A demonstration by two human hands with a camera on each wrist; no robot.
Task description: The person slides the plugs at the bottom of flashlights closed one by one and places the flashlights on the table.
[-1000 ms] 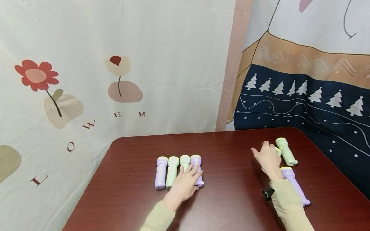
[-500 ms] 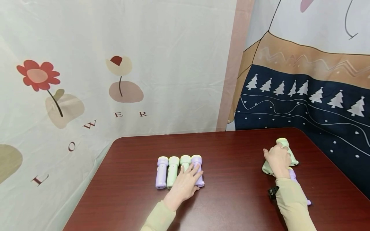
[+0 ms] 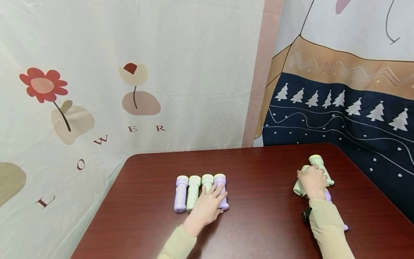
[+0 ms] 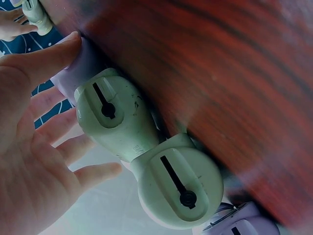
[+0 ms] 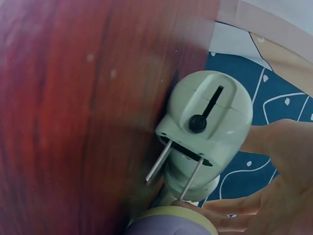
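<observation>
My left hand (image 3: pixel 204 205) rests over the right end of a row of flashlights, fingers spread and straight. Under it lie a green flashlight (image 3: pixel 207 178) and a purple flashlight (image 3: pixel 220 178), both partly covered; the left wrist view shows the thumb along the purple one's side. At the table's right, my right hand (image 3: pixel 312 180) grips another green flashlight (image 3: pixel 299 189), thumb on one side and fingers on the other. Two metal prongs (image 5: pixel 159 164) stick out of its tail end. Beyond that hand lies a further green flashlight (image 3: pixel 317 160).
The row's left end holds a purple flashlight (image 3: pixel 180 196) and a green flashlight (image 3: pixel 193 194), side by side. A purple flashlight (image 3: pixel 328 195) lies mostly hidden under the right forearm. Printed curtains (image 3: pixel 200 90) hang behind the brown table (image 3: pixel 258 216).
My right hand has moved slightly right and its fingers have closed over the green flashlight, which lies about where it was. The left hand has stayed still on the row.
</observation>
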